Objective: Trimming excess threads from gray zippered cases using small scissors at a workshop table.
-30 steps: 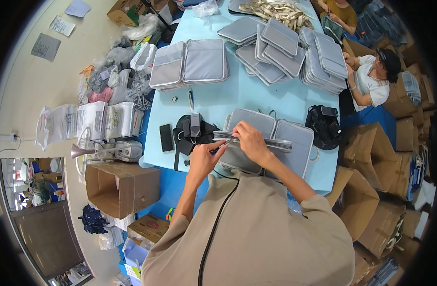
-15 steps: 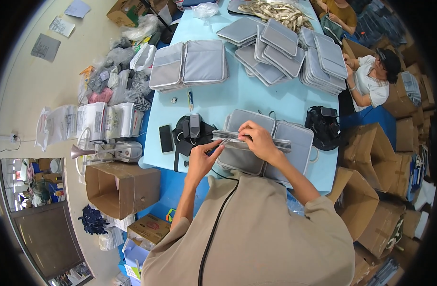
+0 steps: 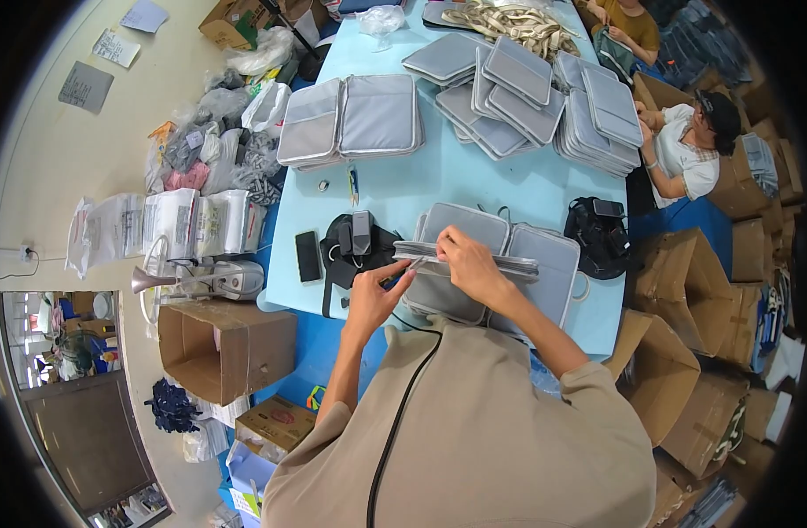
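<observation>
At the left side of the smooth, pale-blue tabletop (image 3: 509, 183), a flat black phone with rounded corners (image 3: 308, 256) lies near a boxy grey device (image 3: 360, 232) resting on limp black fabric. Just to the right, your left grip (image 3: 377, 295) is closed around a small slim tool with a shiny tip (image 3: 416, 262), too small for its exact kind to be told. That tip sits at the left end of a flat silver-grey fabric case (image 3: 522, 267), which is held edge-on above the tabletop, its layered, pale-trimmed rim toward you. The case runs from beside your left fingers, passes behind your right grip (image 3: 469, 264), and sticks out beyond it to the right. With thumb and fingertips, your right grip pinches the case's edge left of its middle. Beneath and around it lie rectangular silver-grey cases with rounded corners (image 3: 553, 251), their faces smooth, their borders raised and pale. Farther right, a lumpy black fabric bag (image 3: 590, 238) rests near the tabletop's edge.
</observation>
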Action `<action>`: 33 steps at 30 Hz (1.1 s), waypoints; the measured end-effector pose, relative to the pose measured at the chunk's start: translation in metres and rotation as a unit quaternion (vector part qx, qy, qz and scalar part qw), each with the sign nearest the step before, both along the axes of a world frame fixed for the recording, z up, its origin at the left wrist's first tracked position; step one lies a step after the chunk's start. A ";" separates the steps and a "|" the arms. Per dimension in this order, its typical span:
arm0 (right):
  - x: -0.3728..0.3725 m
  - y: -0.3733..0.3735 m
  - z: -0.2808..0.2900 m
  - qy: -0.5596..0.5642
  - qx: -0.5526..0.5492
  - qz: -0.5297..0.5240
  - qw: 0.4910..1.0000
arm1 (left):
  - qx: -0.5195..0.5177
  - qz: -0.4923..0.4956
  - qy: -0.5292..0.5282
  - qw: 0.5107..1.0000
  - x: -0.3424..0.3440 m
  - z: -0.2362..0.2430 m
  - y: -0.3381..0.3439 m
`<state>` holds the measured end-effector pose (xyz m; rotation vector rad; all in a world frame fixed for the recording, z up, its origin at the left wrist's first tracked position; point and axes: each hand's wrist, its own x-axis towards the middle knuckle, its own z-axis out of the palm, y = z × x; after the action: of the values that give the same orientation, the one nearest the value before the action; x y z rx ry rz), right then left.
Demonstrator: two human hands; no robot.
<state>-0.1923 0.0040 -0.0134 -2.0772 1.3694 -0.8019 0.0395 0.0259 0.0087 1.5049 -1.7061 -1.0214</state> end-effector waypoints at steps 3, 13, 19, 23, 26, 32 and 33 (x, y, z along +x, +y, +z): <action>0.001 0.002 0.003 -0.034 0.017 -0.005 0.999 | 0.052 -0.034 -0.066 0.996 -0.002 0.017 0.000; -0.002 0.011 0.010 -0.076 -0.005 -0.071 0.995 | 0.048 -0.036 -0.086 0.994 -0.005 0.019 -0.001; -0.004 0.011 0.015 -0.043 -0.126 -0.036 0.990 | 0.047 -0.030 -0.055 0.997 -0.002 0.013 -0.002; -0.004 0.010 0.001 -0.015 -0.117 -0.014 0.993 | 0.068 -0.035 -0.066 0.995 -0.005 0.018 -0.005; -0.002 0.009 -0.003 0.004 -0.124 -0.004 0.992 | 0.055 -0.037 -0.067 0.996 -0.003 0.017 -0.004; -0.001 0.009 -0.006 -0.030 -0.111 -0.014 0.993 | 0.059 -0.044 -0.111 0.991 -0.005 0.022 -0.004; 0.000 0.009 -0.003 -0.037 -0.107 -0.021 0.993 | 0.060 -0.044 -0.111 0.991 -0.006 0.023 -0.004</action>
<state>-0.1925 0.0127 -0.0162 -2.1606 1.3418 -1.0744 0.0338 0.0219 0.0316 1.6867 -1.9076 -1.0508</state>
